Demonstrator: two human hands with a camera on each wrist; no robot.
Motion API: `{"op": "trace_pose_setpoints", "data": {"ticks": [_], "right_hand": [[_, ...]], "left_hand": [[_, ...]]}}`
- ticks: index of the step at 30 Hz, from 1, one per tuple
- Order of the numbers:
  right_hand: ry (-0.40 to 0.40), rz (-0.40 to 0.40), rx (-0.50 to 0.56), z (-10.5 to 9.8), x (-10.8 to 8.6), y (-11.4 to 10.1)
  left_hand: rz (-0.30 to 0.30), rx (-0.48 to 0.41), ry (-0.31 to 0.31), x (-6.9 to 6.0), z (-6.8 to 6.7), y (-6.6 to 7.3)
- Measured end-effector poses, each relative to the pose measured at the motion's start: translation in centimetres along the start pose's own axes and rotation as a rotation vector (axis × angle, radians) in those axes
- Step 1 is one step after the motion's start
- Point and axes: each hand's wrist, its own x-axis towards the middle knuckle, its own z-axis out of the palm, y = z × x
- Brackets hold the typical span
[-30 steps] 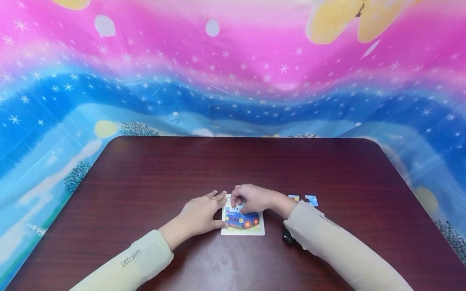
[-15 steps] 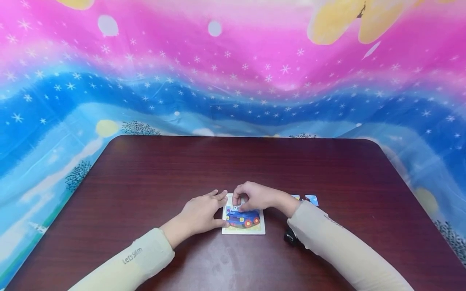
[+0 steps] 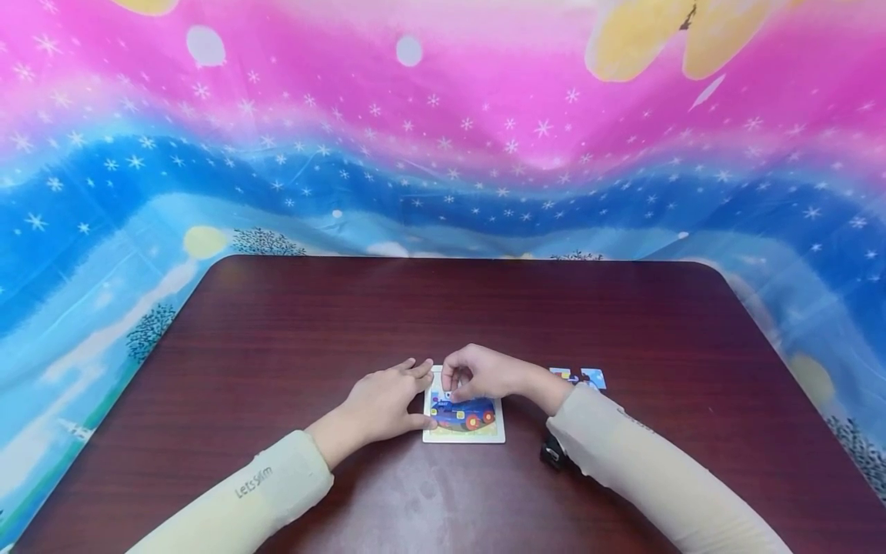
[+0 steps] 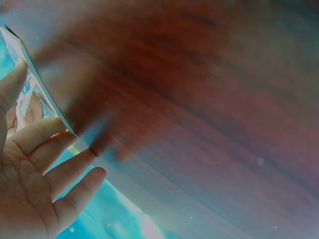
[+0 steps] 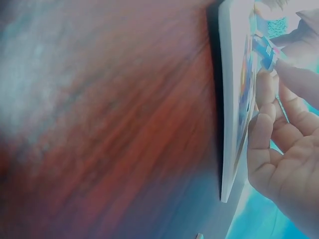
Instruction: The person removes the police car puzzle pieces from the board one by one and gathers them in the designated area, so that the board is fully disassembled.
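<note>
A small white-framed puzzle board [image 3: 464,439] with a blue vehicle picture lies flat on the table. My left hand [image 3: 382,405] rests at its left edge, thumb and fingers spread along the frame. Above the board's upper part, my right hand [image 3: 484,372] pinches a puzzle piece [image 5: 265,51] between thumb and fingers; in the right wrist view the piece tilts up from the board. The left wrist view shows the left hand [image 4: 37,172] with fingers extended against the frame [image 4: 47,94]. Part of the picture is hidden beneath the right hand [image 5: 294,149].
Loose puzzle pieces [image 3: 593,377] lie right of the board, partly behind the right forearm. A black object [image 3: 551,453] sits beside the right sleeve. The dark wooden table [image 3: 346,308] has a patterned pink and blue cloth [image 3: 443,154] behind it.
My right hand has lifted slightly from the board and shifted a little, its fingers staying together over the upper part. The left hand stays at the left edge.
</note>
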Motion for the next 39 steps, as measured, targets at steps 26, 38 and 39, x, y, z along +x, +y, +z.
{"op": "trace_pose_setpoints", "data": {"ticks": [26,38,39], "right_hand": [[0.068,0.016,0.037,-0.3,-1.0,-0.1],[0.117,0.014,0.051,-1.3,-2.8,0.7],[0.121,0.017,0.051,-1.4,-3.0,0.7]], "left_hand": [[-0.016,0.007,-0.015,-0.1,0.0,0.1],[-0.022,0.003,-0.015,-0.1,0.0,0.1],[-0.022,0.004,-0.014,-0.1,0.0,0.1]]}}
